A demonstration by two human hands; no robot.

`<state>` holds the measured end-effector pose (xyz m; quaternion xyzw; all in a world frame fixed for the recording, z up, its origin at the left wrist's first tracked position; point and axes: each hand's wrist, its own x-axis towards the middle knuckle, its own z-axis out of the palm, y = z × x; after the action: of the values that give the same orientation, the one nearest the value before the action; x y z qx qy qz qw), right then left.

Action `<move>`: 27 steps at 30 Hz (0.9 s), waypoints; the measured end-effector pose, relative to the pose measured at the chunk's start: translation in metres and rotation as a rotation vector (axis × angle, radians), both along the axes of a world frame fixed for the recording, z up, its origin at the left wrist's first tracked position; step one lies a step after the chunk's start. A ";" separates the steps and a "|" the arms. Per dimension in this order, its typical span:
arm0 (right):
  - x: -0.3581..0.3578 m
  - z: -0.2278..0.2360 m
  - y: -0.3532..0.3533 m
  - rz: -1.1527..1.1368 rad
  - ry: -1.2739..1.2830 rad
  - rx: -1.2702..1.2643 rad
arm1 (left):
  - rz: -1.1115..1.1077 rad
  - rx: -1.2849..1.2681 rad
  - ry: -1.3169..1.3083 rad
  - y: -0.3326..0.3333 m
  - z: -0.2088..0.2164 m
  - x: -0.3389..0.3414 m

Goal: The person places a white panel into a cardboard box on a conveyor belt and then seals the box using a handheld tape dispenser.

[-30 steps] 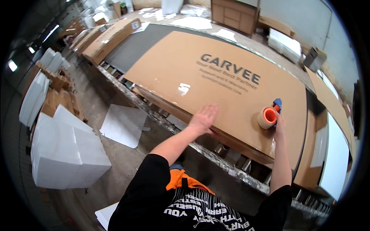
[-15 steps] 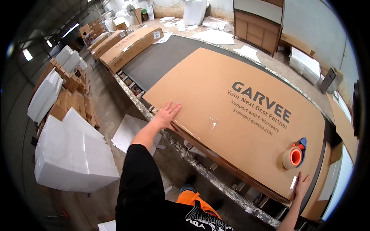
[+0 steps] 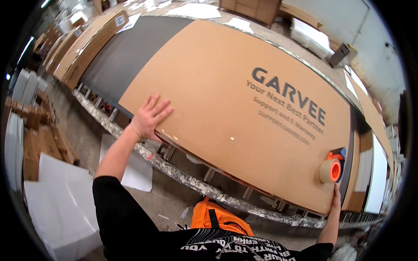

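Observation:
A large flat brown cardboard box with dark printing lies on a roller conveyor. My left hand rests at its near left edge, the spread fingers flat on top and the thumb side down by the edge. At the near right corner my right hand lies upright along the box's short end, its visible fingers straight and close together. Just beyond that hand, a tape dispenser with a blue part and a tan tape roll on an orange core sits on the box. Clear tape glints along the near edge.
More long cartons stand at the conveyor's far left, past a dark grey surface. A worn conveyor rail runs between me and the box. White foam blocks are on the left; upright boards and cardboard stand at the right.
My view has shifted, with my body now more squarely facing the box. My right hand has moved from the corner's top to along the short end. My left hand stays on the near left edge.

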<state>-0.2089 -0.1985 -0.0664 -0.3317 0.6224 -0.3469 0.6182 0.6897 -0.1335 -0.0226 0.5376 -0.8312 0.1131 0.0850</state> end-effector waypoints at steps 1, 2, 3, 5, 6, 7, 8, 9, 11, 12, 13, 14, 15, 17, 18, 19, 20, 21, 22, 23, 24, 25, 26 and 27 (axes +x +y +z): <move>0.036 0.007 0.010 -0.026 0.029 0.035 | 0.042 0.048 -0.075 -0.012 0.007 0.017; 0.088 0.022 0.024 -0.111 0.025 0.046 | 0.182 0.166 -0.160 -0.022 0.018 0.032; 0.066 -0.002 0.048 -0.097 -0.026 -0.035 | 0.277 0.270 -0.221 -0.054 0.023 0.032; 0.099 -0.025 0.079 -0.191 0.100 -0.151 | 0.417 0.420 -0.370 -0.092 0.050 0.004; 0.119 -0.028 0.088 -0.186 0.120 -0.216 | 0.484 0.551 -0.533 -0.110 0.049 -0.009; 0.142 -0.018 0.105 -0.255 0.252 -0.197 | 0.535 0.687 -0.696 -0.127 0.053 -0.036; 0.166 -0.017 0.112 -0.331 0.166 -0.308 | 0.477 0.796 -0.587 -0.134 0.056 -0.066; 0.184 -0.004 0.118 -0.358 0.218 -0.317 | 0.405 0.925 -0.488 -0.127 0.065 -0.102; 0.201 0.011 0.116 -0.269 0.498 -0.278 | 0.396 0.872 -0.304 -0.111 0.069 -0.149; 0.182 -0.011 0.120 -0.267 0.684 -0.276 | 0.401 0.803 -0.094 -0.108 0.070 -0.174; 0.185 -0.017 0.118 -0.264 0.830 -0.348 | 0.362 0.801 -0.109 -0.103 0.056 -0.190; 0.193 0.000 0.110 -0.205 0.906 -0.276 | 0.457 0.596 0.023 -0.098 0.032 -0.198; 0.187 0.001 0.100 -0.083 1.091 -0.373 | 0.537 0.382 0.159 -0.097 0.018 -0.211; 0.188 0.016 0.062 -0.031 1.048 -0.409 | 0.573 0.325 0.127 -0.085 0.007 -0.239; 0.179 0.009 0.039 -0.031 1.050 -0.430 | 0.516 0.215 0.132 -0.074 -0.004 -0.253; 0.167 -0.002 0.012 -0.051 1.035 -0.465 | 0.472 0.142 0.137 -0.062 -0.011 -0.271; 0.157 -0.010 -0.017 -0.069 1.013 -0.509 | 0.428 0.085 0.161 -0.049 -0.011 -0.293; 0.155 -0.008 -0.050 -0.055 0.998 -0.497 | 0.422 0.054 0.147 -0.034 -0.017 -0.307; 0.151 -0.006 -0.081 -0.032 0.994 -0.485 | 0.441 0.105 0.149 -0.019 -0.017 -0.327; 0.147 -0.008 -0.112 -0.014 1.042 -0.435 | 0.472 0.166 0.138 -0.006 -0.014 -0.349; 0.147 -0.014 -0.142 0.021 1.080 -0.398 | 0.517 0.214 0.155 0.002 -0.013 -0.367; 0.143 -0.016 -0.168 0.058 1.106 -0.394 | 0.551 0.249 0.132 0.007 -0.009 -0.381; 0.133 -0.015 -0.200 0.098 1.123 -0.404 | 0.597 0.278 0.108 0.009 -0.006 -0.390; 0.119 -0.019 -0.228 0.055 1.106 -0.422 | 0.593 0.280 0.127 0.007 -0.004 -0.392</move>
<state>-0.0895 -0.4261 -0.0851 -0.5952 0.7609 -0.2227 0.1315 0.2974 -0.1262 -0.0270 0.7685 -0.6391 -0.0162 0.0251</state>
